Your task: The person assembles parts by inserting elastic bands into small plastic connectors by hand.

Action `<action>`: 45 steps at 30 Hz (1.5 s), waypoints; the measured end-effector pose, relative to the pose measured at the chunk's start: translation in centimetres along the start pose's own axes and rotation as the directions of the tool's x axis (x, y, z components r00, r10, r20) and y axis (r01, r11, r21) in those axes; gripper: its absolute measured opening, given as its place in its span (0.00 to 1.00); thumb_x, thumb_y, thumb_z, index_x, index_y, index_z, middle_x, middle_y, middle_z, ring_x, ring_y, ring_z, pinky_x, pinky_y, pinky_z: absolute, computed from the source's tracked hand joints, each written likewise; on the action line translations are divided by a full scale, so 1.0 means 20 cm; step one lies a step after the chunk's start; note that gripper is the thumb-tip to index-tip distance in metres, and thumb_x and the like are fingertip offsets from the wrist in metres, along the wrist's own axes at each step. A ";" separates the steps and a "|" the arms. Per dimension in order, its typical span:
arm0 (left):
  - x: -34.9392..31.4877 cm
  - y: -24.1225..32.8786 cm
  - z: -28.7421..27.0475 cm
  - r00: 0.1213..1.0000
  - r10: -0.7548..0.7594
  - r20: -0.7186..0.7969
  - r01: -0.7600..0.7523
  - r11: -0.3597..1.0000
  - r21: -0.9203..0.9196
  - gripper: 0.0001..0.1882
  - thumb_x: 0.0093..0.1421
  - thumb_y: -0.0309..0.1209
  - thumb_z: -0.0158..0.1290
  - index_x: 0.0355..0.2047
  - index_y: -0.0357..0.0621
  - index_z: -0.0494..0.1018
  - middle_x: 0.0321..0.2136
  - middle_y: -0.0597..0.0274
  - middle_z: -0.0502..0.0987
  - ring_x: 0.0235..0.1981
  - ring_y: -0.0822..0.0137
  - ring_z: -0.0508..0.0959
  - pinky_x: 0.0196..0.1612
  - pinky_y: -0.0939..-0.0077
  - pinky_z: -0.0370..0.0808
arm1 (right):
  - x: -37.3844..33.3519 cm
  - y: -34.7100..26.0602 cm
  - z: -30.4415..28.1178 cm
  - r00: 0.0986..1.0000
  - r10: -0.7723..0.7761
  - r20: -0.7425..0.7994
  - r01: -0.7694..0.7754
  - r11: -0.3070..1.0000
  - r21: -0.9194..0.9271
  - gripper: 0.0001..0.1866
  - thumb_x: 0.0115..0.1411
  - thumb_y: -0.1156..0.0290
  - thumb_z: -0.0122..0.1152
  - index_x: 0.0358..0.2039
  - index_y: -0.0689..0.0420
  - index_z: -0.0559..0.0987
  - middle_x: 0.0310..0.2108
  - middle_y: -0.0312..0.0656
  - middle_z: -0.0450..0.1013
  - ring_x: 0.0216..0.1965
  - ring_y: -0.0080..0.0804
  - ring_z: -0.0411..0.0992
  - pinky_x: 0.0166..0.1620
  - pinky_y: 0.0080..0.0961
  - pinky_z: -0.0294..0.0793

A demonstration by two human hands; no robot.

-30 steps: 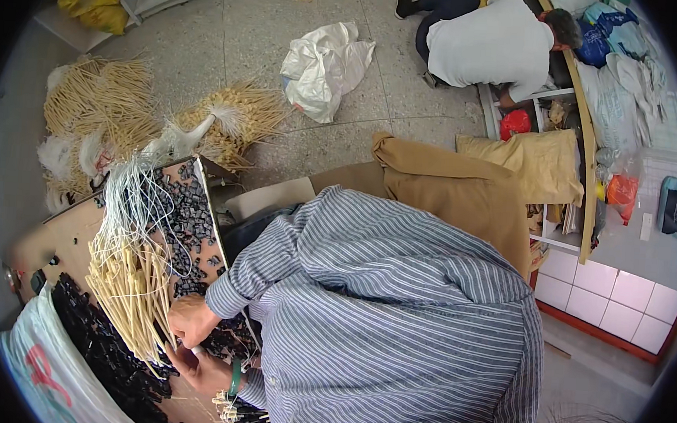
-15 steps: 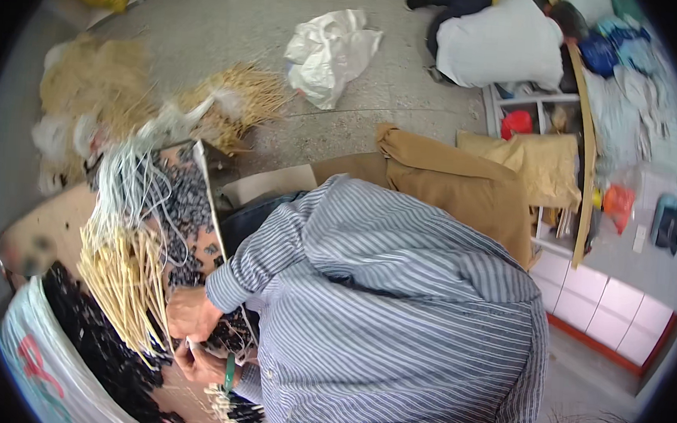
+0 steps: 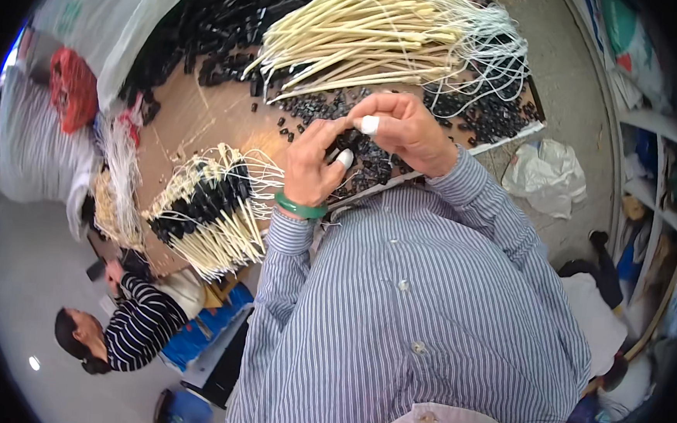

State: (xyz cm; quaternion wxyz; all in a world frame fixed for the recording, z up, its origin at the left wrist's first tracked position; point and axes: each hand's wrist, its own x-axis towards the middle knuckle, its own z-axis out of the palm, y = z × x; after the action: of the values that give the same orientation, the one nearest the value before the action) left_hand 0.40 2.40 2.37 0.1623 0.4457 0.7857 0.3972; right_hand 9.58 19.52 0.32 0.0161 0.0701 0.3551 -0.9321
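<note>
My left hand [image 3: 310, 165], with a green bangle [image 3: 300, 206] at the wrist, is curled with its fingertips pinched. Its fingertips meet those of my right hand [image 3: 408, 132], also closed in a pinch. White covers sit on both thumb tips. Anything between the fingertips is too small to make out. Under and beside the hands lie many small black pieces [image 3: 369, 161]. Beyond them is a loose bundle of pale sticks [image 3: 364, 39] with white cords [image 3: 492, 46] at its right end. To the left, a row of pale sticks with black pieces and cords [image 3: 207, 203] lies on the brown tabletop [image 3: 197, 110].
Longer black parts [image 3: 210, 29] are heaped at the far left beside a large white sack [image 3: 145, 21]. A red mesh bag [image 3: 73, 89] is at the left. Another person in a striped top [image 3: 142, 323] works at lower left. A white bag [image 3: 546, 178] lies on the floor at right.
My view has swung round strongly, so the table now lies ahead and the hands are nearer the middle. The hands stay close together, fingertips pinched.
</note>
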 end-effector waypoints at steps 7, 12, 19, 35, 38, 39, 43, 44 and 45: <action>-0.01 -0.04 -0.06 0.973 -0.156 0.172 0.192 0.958 -0.215 0.19 0.50 0.24 0.48 0.44 0.35 0.73 0.35 0.54 0.76 0.37 0.64 0.77 0.42 0.73 0.73 | 0.00 -0.04 0.03 0.988 -0.013 -0.153 -0.030 0.960 -0.278 0.10 0.58 0.74 0.58 0.39 0.62 0.80 0.20 0.25 0.69 0.18 0.07 0.58 0.22 0.08 0.56; -0.07 -0.06 0.00 0.946 -0.292 0.142 0.318 0.922 -0.223 0.23 0.47 0.23 0.51 0.47 0.37 0.73 0.36 0.51 0.79 0.34 0.62 0.79 0.39 0.73 0.75 | -0.01 -0.06 0.07 0.991 -0.058 -0.122 -0.020 0.831 -0.556 0.11 0.58 0.75 0.57 0.41 0.65 0.79 0.23 0.28 0.73 0.20 0.08 0.63 0.24 0.09 0.61; -0.06 -0.05 -0.02 0.923 -0.379 0.068 0.384 0.894 -0.232 0.23 0.45 0.24 0.51 0.44 0.33 0.74 0.31 0.47 0.79 0.26 0.62 0.77 0.33 0.72 0.74 | -0.03 0.01 0.06 0.861 -0.196 0.470 0.398 -0.316 -0.861 0.25 0.46 0.75 0.58 0.48 0.50 0.78 0.15 0.32 0.70 0.11 0.26 0.67 0.15 0.25 0.67; -0.19 -0.02 -0.12 0.972 -0.172 -0.161 0.227 0.863 0.452 0.17 0.43 0.23 0.54 0.37 0.44 0.76 0.27 0.56 0.78 0.26 0.56 0.78 0.28 0.64 0.74 | 0.17 0.10 0.19 0.993 0.092 -0.070 -0.106 0.488 -0.866 0.12 0.53 0.68 0.66 0.32 0.59 0.75 0.10 0.32 0.64 0.14 0.16 0.61 0.20 0.20 0.58; -0.28 -0.06 -0.12 0.961 -0.187 -0.205 0.267 0.823 0.501 0.17 0.43 0.23 0.54 0.37 0.45 0.76 0.27 0.59 0.78 0.23 0.59 0.78 0.23 0.68 0.74 | 0.19 0.16 0.29 0.989 0.117 -0.092 -0.131 0.392 -0.911 0.12 0.52 0.69 0.66 0.34 0.59 0.76 0.11 0.32 0.65 0.15 0.17 0.62 0.20 0.21 0.59; -0.30 -0.08 -0.12 0.947 -0.092 -0.309 0.232 0.861 0.453 0.12 0.46 0.24 0.54 0.34 0.44 0.75 0.24 0.59 0.77 0.18 0.60 0.75 0.19 0.67 0.70 | 0.20 0.19 0.29 0.995 0.083 -0.058 -0.083 0.336 -0.938 0.13 0.51 0.69 0.67 0.36 0.59 0.76 0.12 0.32 0.66 0.15 0.17 0.63 0.20 0.21 0.60; -0.40 -0.11 -0.24 0.874 -0.055 -0.483 0.287 0.861 0.421 0.09 0.47 0.25 0.55 0.32 0.46 0.76 0.22 0.64 0.76 0.22 0.64 0.76 0.28 0.69 0.70 | 0.26 0.27 0.34 0.980 -0.171 0.103 0.150 0.294 -0.944 0.18 0.51 0.73 0.66 0.45 0.57 0.77 0.20 0.34 0.73 0.18 0.16 0.66 0.22 0.18 0.67; -0.42 -0.13 -0.30 0.843 -0.042 -0.536 0.337 0.818 0.466 0.10 0.46 0.26 0.56 0.32 0.47 0.76 0.24 0.65 0.76 0.28 0.65 0.77 0.36 0.68 0.70 | 0.27 0.25 0.35 0.937 -0.319 0.144 0.257 0.348 -0.901 0.20 0.52 0.75 0.65 0.47 0.58 0.77 0.24 0.36 0.75 0.18 0.15 0.67 0.22 0.16 0.69; -0.47 -0.16 -0.37 0.790 -0.033 -0.612 0.431 0.741 0.516 0.14 0.43 0.27 0.57 0.34 0.48 0.76 0.27 0.65 0.77 0.32 0.63 0.76 0.42 0.67 0.67 | 0.27 0.19 0.39 0.933 -0.352 0.074 0.227 0.416 -0.880 0.21 0.53 0.78 0.62 0.49 0.58 0.76 0.30 0.38 0.77 0.21 0.13 0.68 0.23 0.12 0.70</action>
State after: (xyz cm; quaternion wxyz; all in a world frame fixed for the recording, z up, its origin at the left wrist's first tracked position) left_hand -0.64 -9.90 3.71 -0.1865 0.2278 0.9348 0.1986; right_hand 3.63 11.61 2.90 -0.1332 0.0466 0.7883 -0.5989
